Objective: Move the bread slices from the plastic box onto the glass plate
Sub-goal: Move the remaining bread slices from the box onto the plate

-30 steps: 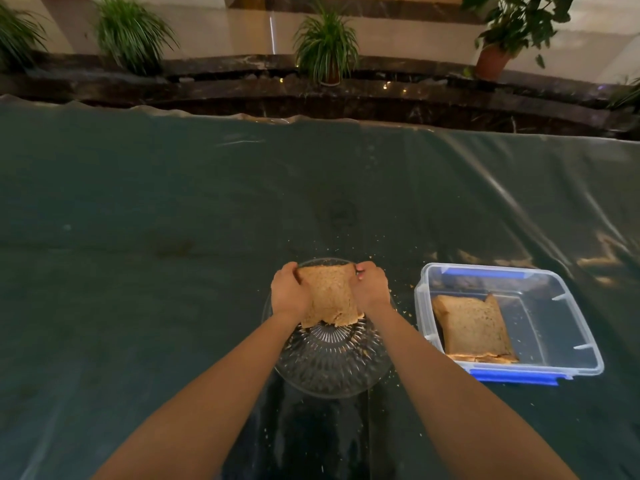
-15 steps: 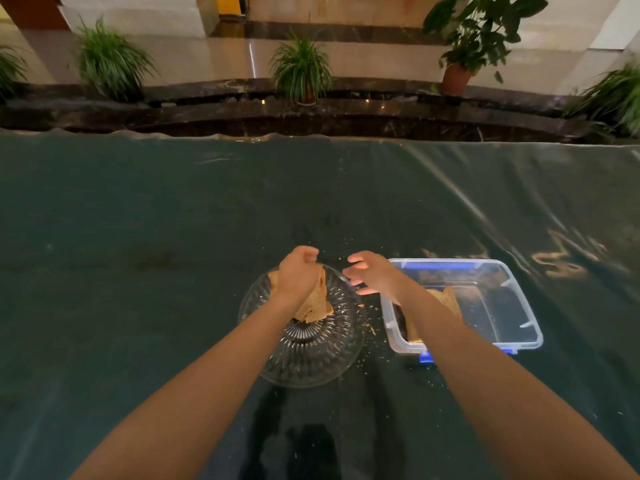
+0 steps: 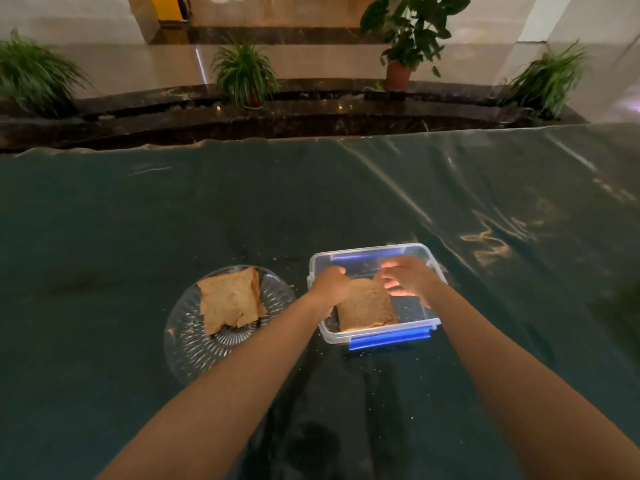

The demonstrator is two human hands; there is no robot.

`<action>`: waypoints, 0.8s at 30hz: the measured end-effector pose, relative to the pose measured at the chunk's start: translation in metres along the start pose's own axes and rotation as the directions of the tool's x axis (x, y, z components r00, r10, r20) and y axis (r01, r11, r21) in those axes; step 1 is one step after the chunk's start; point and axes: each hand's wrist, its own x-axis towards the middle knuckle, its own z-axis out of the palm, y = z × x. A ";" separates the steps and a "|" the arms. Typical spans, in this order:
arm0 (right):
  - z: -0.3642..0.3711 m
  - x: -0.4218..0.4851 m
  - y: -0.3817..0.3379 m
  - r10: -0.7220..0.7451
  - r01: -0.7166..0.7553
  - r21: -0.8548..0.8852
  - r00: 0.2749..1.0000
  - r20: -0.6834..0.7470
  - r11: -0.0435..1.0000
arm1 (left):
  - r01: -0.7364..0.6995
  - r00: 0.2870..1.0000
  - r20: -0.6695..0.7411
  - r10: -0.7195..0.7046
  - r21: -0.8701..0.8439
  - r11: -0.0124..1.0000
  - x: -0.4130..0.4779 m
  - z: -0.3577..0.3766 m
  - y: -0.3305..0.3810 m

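Observation:
A brown bread slice [image 3: 230, 299] lies flat on the clear ribbed glass plate [image 3: 183, 344], left of centre. Right of it stands the clear plastic box [image 3: 426, 252] with blue clips. Inside the box another bread slice [image 3: 367, 306] lies over more bread, whose edge shows underneath. Both my hands reach into the box. My left hand [image 3: 330, 282] is closed on the slice's far left corner. My right hand [image 3: 408, 277] pinches the far right corner, its fingers curled. The slice still rests in the box.
A dark green table under a shiny plastic sheet [image 3: 138, 220] carries scattered crumbs around the plate and box. Beyond the far edge runs a dark marble ledge [image 3: 311, 112] with several potted plants [image 3: 246, 74].
The first slice has been let go and now lies on the plate. Both hands moved right into the box and took hold of the following slice. The camera has tilted and shifted.

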 end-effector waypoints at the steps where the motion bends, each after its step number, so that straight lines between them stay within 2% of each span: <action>1: -0.004 0.004 0.007 0.021 -0.021 -0.021 1.000 -0.005 1.000 | 0.034 0.999 -0.003 -0.034 0.005 0.999 0.002 0.007 -0.001; 6: -0.008 0.024 0.036 0.090 -0.095 -0.197 0.995 -0.033 0.976 | 0.175 0.984 -0.034 -0.176 -0.045 0.984 0.015 0.030 -0.007; 12: 0.003 0.035 0.043 0.180 -0.173 -0.085 0.980 0.084 0.981 | 0.295 0.944 -0.091 -0.319 -0.209 0.932 0.025 0.040 -0.010; 17: 0.015 0.038 0.041 0.195 -0.191 -0.068 0.979 0.064 0.979 | 0.387 0.907 -0.037 -0.421 -0.327 0.862 0.029 0.041 -0.013; 22: 0.011 0.038 0.044 0.250 -0.262 0.120 0.963 0.104 0.958 | 0.407 0.892 -0.020 -0.452 -0.401 0.821 0.027 0.043 -0.014; 24: 0.008 0.036 0.045 0.257 -0.271 0.145 0.960 0.107 0.952 | 0.388 0.898 -0.021 -0.440 -0.438 0.811 0.026 0.044 -0.014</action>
